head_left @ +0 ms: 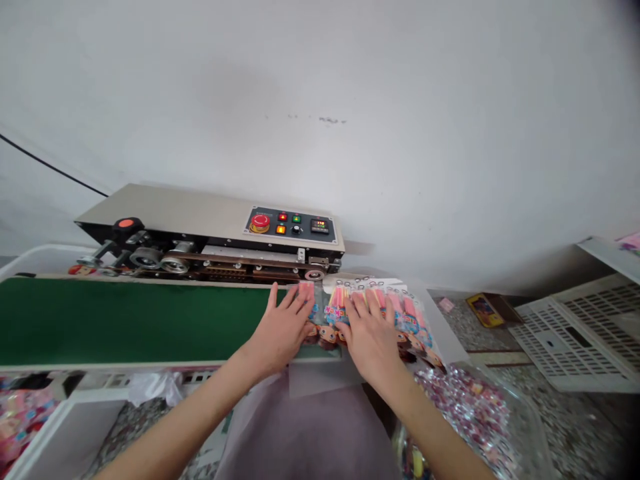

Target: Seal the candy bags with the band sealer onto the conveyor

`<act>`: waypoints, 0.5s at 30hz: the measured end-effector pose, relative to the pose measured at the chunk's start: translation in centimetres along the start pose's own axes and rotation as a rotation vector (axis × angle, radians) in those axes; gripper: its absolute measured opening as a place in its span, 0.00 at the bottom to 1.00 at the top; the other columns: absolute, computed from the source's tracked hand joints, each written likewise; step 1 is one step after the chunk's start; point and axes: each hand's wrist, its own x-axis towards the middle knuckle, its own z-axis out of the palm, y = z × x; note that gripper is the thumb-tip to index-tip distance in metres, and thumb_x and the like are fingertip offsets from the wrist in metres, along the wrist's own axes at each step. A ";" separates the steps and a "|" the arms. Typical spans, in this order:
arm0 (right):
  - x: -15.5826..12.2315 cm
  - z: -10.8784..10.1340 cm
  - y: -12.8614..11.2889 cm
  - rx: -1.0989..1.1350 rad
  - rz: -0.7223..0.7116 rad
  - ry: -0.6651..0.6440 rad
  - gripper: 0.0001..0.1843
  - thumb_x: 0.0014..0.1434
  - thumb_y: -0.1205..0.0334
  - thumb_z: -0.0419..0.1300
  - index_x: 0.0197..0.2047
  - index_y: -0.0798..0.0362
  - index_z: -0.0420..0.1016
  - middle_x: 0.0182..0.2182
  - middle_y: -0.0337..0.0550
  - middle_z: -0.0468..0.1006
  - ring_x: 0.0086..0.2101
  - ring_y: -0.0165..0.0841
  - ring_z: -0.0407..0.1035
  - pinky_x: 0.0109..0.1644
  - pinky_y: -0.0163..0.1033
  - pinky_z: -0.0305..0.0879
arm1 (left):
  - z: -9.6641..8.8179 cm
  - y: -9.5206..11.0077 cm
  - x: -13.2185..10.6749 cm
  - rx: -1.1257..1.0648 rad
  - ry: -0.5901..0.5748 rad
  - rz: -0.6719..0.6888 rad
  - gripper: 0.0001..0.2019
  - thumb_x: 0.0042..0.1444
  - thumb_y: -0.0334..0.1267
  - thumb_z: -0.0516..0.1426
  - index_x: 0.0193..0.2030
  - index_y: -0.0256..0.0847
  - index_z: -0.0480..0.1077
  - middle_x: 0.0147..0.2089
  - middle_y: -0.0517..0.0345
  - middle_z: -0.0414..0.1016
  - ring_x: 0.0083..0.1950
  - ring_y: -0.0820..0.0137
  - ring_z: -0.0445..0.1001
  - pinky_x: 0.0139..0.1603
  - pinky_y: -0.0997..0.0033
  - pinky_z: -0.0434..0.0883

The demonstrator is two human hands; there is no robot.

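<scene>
My left hand [281, 328] lies flat, fingers spread, on the right end of the green conveyor belt [125, 320], its fingertips on a clear packet of pink sticks with cartoon heads [310, 308]. My right hand [369, 333] rests flat and open on a fanned row of the same packets [406, 317] just right of the belt. Behind the belt stands the band sealing machine [210, 233], its slot right above the packets' tops.
The machine's control panel [290, 225] shows a red stop button and lit lamps. A clear bag of small wrapped sweets [465, 400] sits at lower right. White slotted crates [575, 333] stand on the right; a white tray [55, 433] lies at lower left.
</scene>
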 end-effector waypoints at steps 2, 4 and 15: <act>0.3 -0.1 0.0 -0.023 0.018 0.002 0.23 0.68 0.55 0.55 0.61 0.57 0.74 0.63 0.55 0.71 0.66 0.55 0.56 0.69 0.67 0.41 | -0.4 0.3 0.4 0.011 0.006 0.010 0.23 0.69 0.37 0.47 0.68 0.35 0.63 0.73 0.43 0.59 0.75 0.50 0.52 0.72 0.30 0.37; 0.5 -0.1 0.3 -0.039 0.012 0.010 0.24 0.67 0.56 0.55 0.62 0.57 0.72 0.64 0.55 0.69 0.66 0.56 0.54 0.69 0.67 0.41 | -0.4 0.8 1.2 -0.014 -0.005 0.130 0.24 0.66 0.33 0.48 0.68 0.34 0.63 0.72 0.44 0.60 0.75 0.52 0.53 0.73 0.33 0.36; 0.9 -0.2 1.3 -0.182 -0.032 -0.039 0.23 0.69 0.60 0.50 0.64 0.54 0.70 0.65 0.54 0.68 0.67 0.53 0.54 0.70 0.64 0.41 | 2.4 2.5 1.8 0.002 0.119 0.209 0.27 0.72 0.44 0.43 0.72 0.33 0.56 0.73 0.41 0.57 0.74 0.54 0.56 0.74 0.37 0.32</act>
